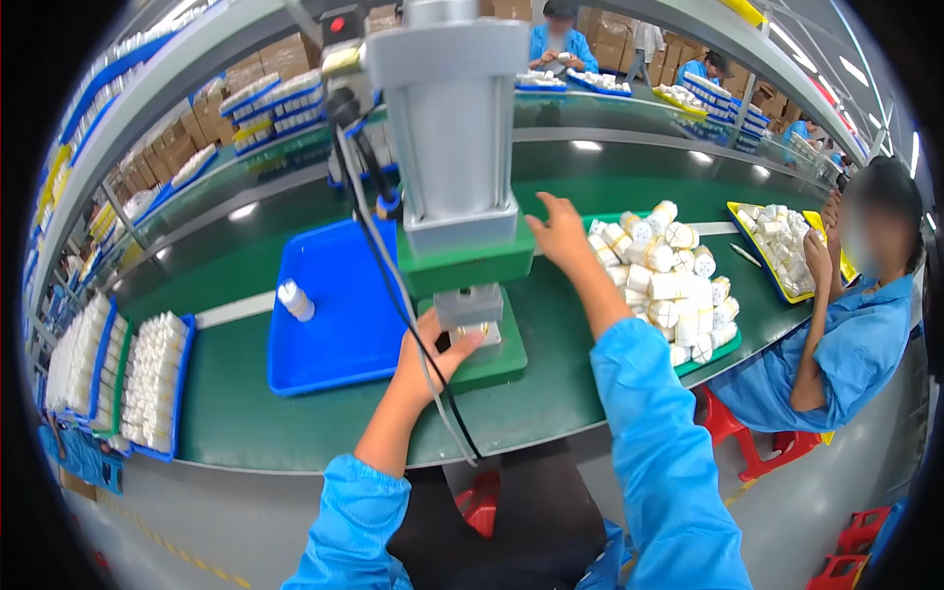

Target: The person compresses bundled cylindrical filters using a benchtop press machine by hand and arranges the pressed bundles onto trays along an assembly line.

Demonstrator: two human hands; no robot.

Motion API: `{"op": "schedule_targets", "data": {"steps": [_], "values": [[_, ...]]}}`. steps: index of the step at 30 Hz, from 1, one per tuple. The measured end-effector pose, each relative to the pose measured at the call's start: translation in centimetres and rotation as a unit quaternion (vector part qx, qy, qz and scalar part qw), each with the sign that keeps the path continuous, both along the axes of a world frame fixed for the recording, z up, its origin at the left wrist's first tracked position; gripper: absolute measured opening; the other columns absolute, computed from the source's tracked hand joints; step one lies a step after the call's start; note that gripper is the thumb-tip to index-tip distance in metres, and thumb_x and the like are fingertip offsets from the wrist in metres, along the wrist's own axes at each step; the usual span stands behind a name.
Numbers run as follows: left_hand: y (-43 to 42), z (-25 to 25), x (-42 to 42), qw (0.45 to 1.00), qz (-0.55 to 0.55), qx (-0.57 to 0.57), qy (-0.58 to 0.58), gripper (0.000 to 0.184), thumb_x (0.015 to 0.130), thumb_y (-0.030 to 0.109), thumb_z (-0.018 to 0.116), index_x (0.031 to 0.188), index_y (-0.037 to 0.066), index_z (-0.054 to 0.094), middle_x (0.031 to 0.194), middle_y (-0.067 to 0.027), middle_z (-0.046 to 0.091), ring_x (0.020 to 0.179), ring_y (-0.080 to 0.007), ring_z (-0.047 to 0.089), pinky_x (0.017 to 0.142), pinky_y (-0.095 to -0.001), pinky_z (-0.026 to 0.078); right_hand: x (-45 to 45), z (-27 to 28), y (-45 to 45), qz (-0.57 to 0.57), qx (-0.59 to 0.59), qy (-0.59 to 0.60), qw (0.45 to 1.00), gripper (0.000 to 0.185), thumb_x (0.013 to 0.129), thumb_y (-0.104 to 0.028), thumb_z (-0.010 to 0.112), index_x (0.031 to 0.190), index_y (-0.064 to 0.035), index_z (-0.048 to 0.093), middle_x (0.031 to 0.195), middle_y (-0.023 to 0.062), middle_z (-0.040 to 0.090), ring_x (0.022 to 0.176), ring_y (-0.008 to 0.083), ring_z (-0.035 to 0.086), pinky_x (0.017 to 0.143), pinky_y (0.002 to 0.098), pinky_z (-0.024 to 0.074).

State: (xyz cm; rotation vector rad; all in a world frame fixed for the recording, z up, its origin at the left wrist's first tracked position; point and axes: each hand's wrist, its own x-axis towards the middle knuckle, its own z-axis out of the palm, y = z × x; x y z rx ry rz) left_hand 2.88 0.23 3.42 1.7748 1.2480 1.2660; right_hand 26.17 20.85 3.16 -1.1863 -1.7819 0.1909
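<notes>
I'm in a factory assembly hall: green workbenches, a press, trays of white parts and co-workers in blue surround me.

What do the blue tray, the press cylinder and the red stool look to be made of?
Blue tray: likely molded plastic, evenly colored with a raised rim. Press cylinder: apparently aluminum, silvery gray. Red stool: probably plastic, uniformly red.
</notes>
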Motion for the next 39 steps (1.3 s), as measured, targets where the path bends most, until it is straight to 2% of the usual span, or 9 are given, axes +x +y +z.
{"op": "schedule_targets", "data": {"steps": [5,8,13,16,19,22,26,34,39], "values": [[-0.1,-0.6,-0.6,0.998,0.013,-0.03,0.049,0.036,0.083,0.019,0.075,0.114,0.002,0.068,0.116,-0.0161,0.068,0.107,-0.0273,0.065,0.095,-0.0368,0.048,-6.4,-4.1,6.6,-0.058,-0.065,-0.065,0.994,0.07,0.084,-0.031,0.073,0.147,-0.0304,0.042,0.15,0.0272,0.031,0.127,0.0486,0.044,0.101,0.0576,0.0413],[-0.7,0.3,-0.1,0.996,0.012,-0.084,-0.004,0.035,0.084,0.02,0.076,0.112,0.0,0.068,0.112,-0.014,0.07,0.103,-0.0233,0.066,0.092,-0.0352,0.05,-9.2,-5.1,10.0,-0.039,0.022,-0.159,0.986,0.07,0.083,-0.04,0.073,0.146,-0.0377,0.043,0.155,0.0259,0.026,0.129,0.0436,0.044,0.1,0.0647,0.0365],[-0.8,0.1,0.1,0.995,0.029,-0.071,-0.067,0.04,0.079,0.013,0.081,0.113,-0.001,0.066,0.106,-0.0107,0.071,0.099,-0.0202,0.067,0.09,-0.034,0.051,-11.6,-4.9,13.7,-0.034,0.039,-0.136,0.989,0.024,0.081,-0.028,0.071,0.101,-0.0164,0.069,0.132,0.0222,0.048,0.101,0.0376,0.06,0.082,0.0553,0.0492],[-1.0,0.3,0.6,0.988,0.026,-0.089,-0.12,0.037,0.079,0.011,0.081,0.111,0.0,0.067,0.108,-0.0098,0.07,0.101,-0.0199,0.066,0.091,-0.0345,0.05,-12.0,-4.8,12.9,-0.045,0.074,-0.045,0.995,0.029,0.077,-0.003,0.063,0.106,-0.0086,0.069,0.134,0.0249,0.047,0.102,0.0421,0.06,0.086,0.0483,0.0544],[-0.1,-0.4,-0.6,1.0,0.01,0.003,0.009,0.038,0.082,0.019,0.078,0.113,-0.001,0.068,0.113,-0.012,0.069,0.109,-0.0216,0.062,0.096,-0.0355,0.046,-11.2,-2.3,9.6,-0.026,0.084,0.025,0.996,0.035,0.08,-0.001,0.062,0.113,-0.0088,0.068,0.136,0.0263,0.047,0.105,0.0433,0.059,0.089,0.0476,0.0535],[-0.4,-0.2,0.2,0.996,0.019,-0.057,-0.06,0.038,0.083,0.023,0.076,0.111,-0.002,0.069,0.109,-0.0123,0.071,0.102,-0.0212,0.065,0.093,-0.0347,0.048,-8.4,0.3,4.7,-0.047,0.131,0.149,0.979,0.051,0.084,-0.002,0.06,0.134,-0.009,0.055,0.129,0.0283,0.052,0.105,0.0466,0.058,0.089,0.0501,0.0507],[-0.1,0.2,0.3,1.0,0.011,0.005,-0.024,0.034,0.085,0.024,0.073,0.108,-0.002,0.069,0.102,-0.0132,0.071,0.094,-0.0206,0.064,0.085,-0.0326,0.048,-3.4,7.2,-3.3,-0.043,0.093,0.318,0.942,0.051,0.081,-0.007,0.068,0.129,-0.0034,0.052,0.114,0.0262,0.063,0.104,0.0444,0.062,0.09,0.0451,0.0505],[0.5,-0.2,0.1,0.998,0.0,0.063,-0.01,0.036,0.084,0.023,0.073,0.109,-0.002,0.066,0.1,-0.0136,0.063,0.09,-0.023,0.059,0.083,-0.0314,0.046,7.5,13.5,-9.2,-0.04,-0.01,-0.035,0.999,0.038,0.075,-0.012,0.072,0.112,-0.0064,0.067,0.107,0.0204,0.07,0.102,0.0381,0.066,0.092,0.0421,0.0517],[-0.4,1.0,0.6,0.999,0.0,0.002,-0.046,0.04,0.086,0.021,0.074,0.119,0.002,0.066,0.121,-0.0137,0.065,0.112,-0.0253,0.061,0.099,-0.0354,0.045,9.8,11.8,-5.5,-0.052,-0.058,-0.198,0.977,0.036,0.075,-0.013,0.071,0.111,-0.0078,0.069,0.105,0.0213,0.07,0.102,0.0387,0.066,0.091,0.0436,0.0519]]}}
